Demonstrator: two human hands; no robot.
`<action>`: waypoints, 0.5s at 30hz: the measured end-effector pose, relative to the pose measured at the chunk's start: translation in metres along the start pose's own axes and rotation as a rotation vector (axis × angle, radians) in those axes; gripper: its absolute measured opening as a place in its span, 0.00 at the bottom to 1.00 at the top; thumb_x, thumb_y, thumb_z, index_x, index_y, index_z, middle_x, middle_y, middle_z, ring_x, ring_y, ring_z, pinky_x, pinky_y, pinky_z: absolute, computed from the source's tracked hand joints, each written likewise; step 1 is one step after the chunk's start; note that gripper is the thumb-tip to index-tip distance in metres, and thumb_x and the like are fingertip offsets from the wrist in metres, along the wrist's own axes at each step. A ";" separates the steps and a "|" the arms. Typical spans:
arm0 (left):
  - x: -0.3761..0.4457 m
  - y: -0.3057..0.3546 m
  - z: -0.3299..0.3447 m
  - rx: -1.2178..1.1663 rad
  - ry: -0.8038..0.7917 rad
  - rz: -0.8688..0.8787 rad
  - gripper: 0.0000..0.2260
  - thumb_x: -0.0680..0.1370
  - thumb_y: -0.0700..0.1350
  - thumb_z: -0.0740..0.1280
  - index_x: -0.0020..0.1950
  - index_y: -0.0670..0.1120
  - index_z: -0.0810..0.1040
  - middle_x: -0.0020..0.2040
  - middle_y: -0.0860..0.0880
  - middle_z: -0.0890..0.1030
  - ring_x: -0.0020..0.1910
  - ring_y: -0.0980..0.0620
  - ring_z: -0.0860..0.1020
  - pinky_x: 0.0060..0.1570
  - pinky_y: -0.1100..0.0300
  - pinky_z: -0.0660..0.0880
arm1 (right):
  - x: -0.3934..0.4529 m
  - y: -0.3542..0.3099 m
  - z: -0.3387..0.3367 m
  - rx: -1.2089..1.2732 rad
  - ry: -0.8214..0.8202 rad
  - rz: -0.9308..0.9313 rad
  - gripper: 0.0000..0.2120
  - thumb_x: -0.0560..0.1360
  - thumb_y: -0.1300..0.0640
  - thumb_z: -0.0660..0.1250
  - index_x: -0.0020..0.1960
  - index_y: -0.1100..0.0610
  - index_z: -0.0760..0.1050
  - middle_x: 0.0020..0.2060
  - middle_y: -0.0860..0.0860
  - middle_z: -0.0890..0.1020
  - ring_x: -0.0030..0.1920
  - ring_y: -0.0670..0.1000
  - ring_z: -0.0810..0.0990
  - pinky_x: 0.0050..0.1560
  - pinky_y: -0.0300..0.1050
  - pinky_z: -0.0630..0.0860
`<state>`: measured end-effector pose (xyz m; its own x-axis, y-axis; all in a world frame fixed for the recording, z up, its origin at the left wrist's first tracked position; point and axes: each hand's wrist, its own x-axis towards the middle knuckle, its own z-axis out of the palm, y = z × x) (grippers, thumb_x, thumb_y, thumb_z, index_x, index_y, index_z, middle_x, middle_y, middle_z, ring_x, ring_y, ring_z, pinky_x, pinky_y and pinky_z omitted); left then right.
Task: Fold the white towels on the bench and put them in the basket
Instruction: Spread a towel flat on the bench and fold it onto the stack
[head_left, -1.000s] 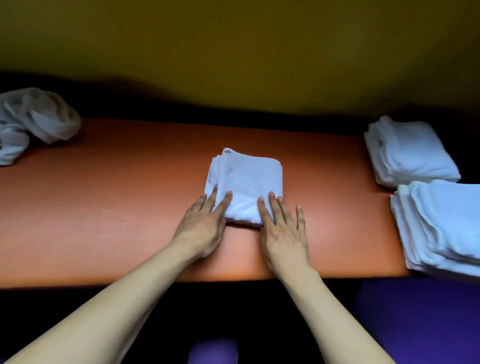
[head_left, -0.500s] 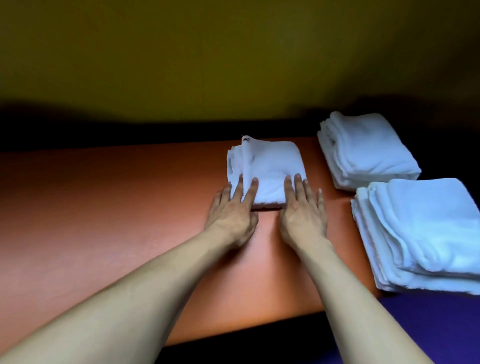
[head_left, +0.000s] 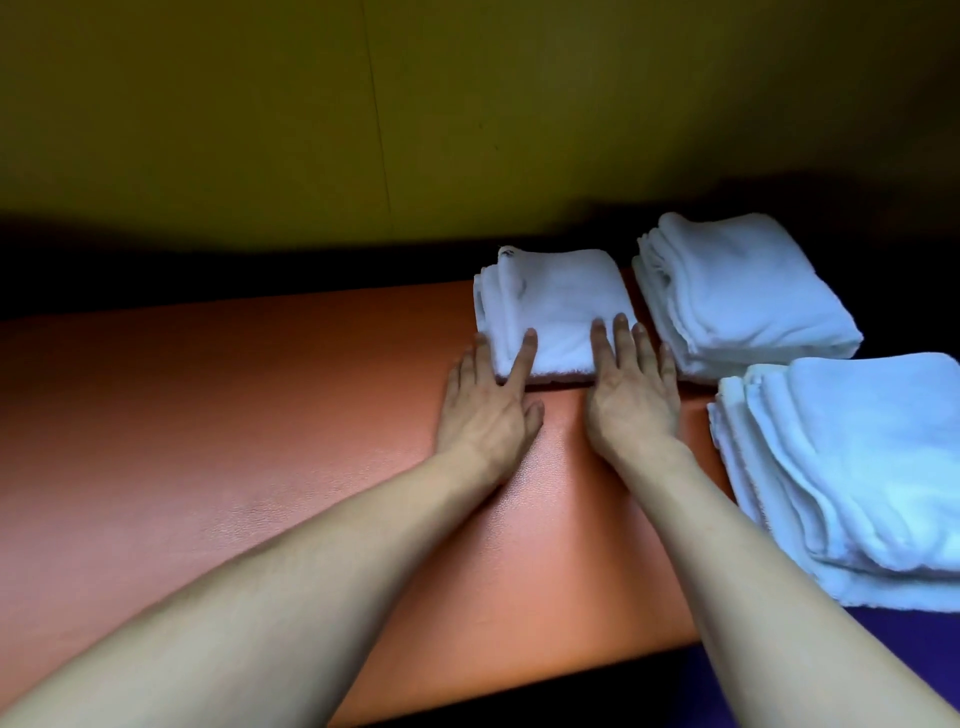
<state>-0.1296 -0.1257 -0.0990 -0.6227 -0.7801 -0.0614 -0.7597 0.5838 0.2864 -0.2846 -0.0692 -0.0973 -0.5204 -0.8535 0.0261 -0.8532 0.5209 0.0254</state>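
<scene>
We look down at an orange surface (head_left: 260, 441) against a yellow-green wall. A folded white towel (head_left: 553, 306) lies at its far right. Our left hand (head_left: 488, 410) and right hand (head_left: 631, 400) lie flat on the surface, fingers straight — their tips rest on the towel's near edge, gripping nothing. Just right of the towel sits a far stack of folded towels (head_left: 743, 296), and nearer to us a near stack (head_left: 852, 467) that seems to overhang the surface's right end. No basket is in view.

We judge the risks as these — a push from flat fingers could shear the layers and undo the fold, or shove the towel into the far stack; lifting it by one edge could let it fall open; and a careless forearm could knock the overhanging stack off.
</scene>
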 end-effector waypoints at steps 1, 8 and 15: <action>-0.008 -0.005 0.002 -0.002 0.020 0.002 0.34 0.83 0.57 0.56 0.82 0.56 0.38 0.81 0.35 0.49 0.81 0.37 0.50 0.80 0.46 0.47 | -0.004 0.001 -0.001 -0.003 0.011 -0.003 0.35 0.80 0.60 0.52 0.83 0.52 0.40 0.82 0.53 0.44 0.82 0.54 0.42 0.80 0.56 0.41; -0.084 -0.049 -0.006 0.171 0.017 0.032 0.27 0.82 0.58 0.50 0.81 0.52 0.57 0.81 0.44 0.59 0.78 0.39 0.58 0.77 0.41 0.54 | -0.086 -0.033 -0.007 0.209 0.151 -0.152 0.40 0.68 0.61 0.69 0.79 0.55 0.64 0.76 0.58 0.68 0.76 0.59 0.66 0.78 0.56 0.57; -0.167 -0.110 -0.043 0.212 0.110 -0.061 0.23 0.78 0.56 0.53 0.68 0.49 0.74 0.69 0.44 0.74 0.67 0.41 0.72 0.68 0.41 0.67 | -0.143 -0.128 -0.019 0.356 0.054 -0.286 0.29 0.70 0.54 0.64 0.72 0.53 0.72 0.68 0.56 0.76 0.63 0.60 0.76 0.66 0.57 0.70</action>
<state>0.0661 -0.0691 -0.0792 -0.5591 -0.8284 0.0349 -0.8249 0.5600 0.0779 -0.1007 -0.0135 -0.0850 -0.2681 -0.9558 0.1207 -0.9261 0.2212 -0.3056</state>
